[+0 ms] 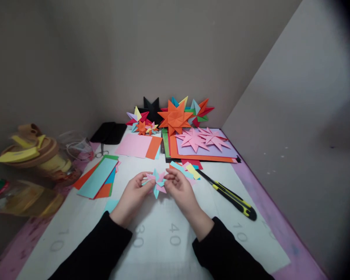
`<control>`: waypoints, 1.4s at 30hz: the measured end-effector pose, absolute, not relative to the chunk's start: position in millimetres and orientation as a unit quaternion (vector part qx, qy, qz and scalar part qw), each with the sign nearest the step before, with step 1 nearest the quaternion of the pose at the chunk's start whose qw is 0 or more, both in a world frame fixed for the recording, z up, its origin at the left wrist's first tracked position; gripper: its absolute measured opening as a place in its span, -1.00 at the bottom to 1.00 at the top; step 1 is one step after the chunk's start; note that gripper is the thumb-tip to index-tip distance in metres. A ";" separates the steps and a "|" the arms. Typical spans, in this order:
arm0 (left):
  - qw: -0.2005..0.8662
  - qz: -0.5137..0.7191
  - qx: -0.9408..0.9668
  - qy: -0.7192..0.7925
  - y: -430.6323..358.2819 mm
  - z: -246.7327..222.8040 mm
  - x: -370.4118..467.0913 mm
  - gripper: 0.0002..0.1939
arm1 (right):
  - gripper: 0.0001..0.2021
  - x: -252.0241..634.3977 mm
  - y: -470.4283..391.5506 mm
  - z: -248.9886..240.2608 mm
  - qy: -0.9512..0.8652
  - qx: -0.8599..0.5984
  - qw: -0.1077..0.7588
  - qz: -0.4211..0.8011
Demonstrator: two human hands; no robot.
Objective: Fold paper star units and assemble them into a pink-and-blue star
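Star of folded pink and pale-turquoise paper [156, 183] held above white sheet with printed grey numerals [157, 260], between the two hands. Left hand [137, 192]: thumb and fingers pinching the star's left side. Right hand [181, 190]: thumb and fingertips pinching its right side, fingers curled.

Black-and-yellow utility knife [229, 196] lies diagonally to the right of the right hand, apart from it. Fanned stack of coloured paper rectangles, pale turquoise uppermost [97, 179], lies left of the left hand. Small turquoise and yellow paper pieces [192, 170] lie just beyond the right hand.

Farther back: two pink many-pointed paper stars [194, 140] on lavender paper sheet [183, 151]; large orange folded-paper star [175, 118], upright near the wall [175, 50].
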State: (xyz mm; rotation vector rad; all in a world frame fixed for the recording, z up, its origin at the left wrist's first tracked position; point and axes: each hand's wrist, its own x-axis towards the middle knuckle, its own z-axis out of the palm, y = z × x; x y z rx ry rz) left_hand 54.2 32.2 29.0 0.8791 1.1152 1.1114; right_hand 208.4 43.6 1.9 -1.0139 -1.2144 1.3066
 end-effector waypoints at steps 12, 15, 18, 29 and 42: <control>0.603 0.465 0.369 0.532 35.1 23.5 51.0 -0.70 | -0.70 207.6 45.8 -0.6 -0.493 -0.488 0.485 0.533; 0.588 0.462 0.371 0.551 35.2 21.8 50.8 -0.70 | -0.71 206.8 44.7 -0.9 -0.501 -0.487 0.474 0.535; 0.584 0.461 0.372 0.555 34.8 23.1 51.9 -0.70 | -0.69 206.4 45.0 -1.5 -0.502 -0.484 0.471 0.541; 0.541 0.426 0.468 0.555 33.2 19.7 51.0 -0.67 | -0.66 202.9 43.6 0.8 -0.497 -0.461 0.446 0.584; 0.491 0.424 0.509 0.566 27.8 30.1 58.7 -0.42 | -0.77 204.4 45.4 4.1 -0.425 -0.447 0.503 0.606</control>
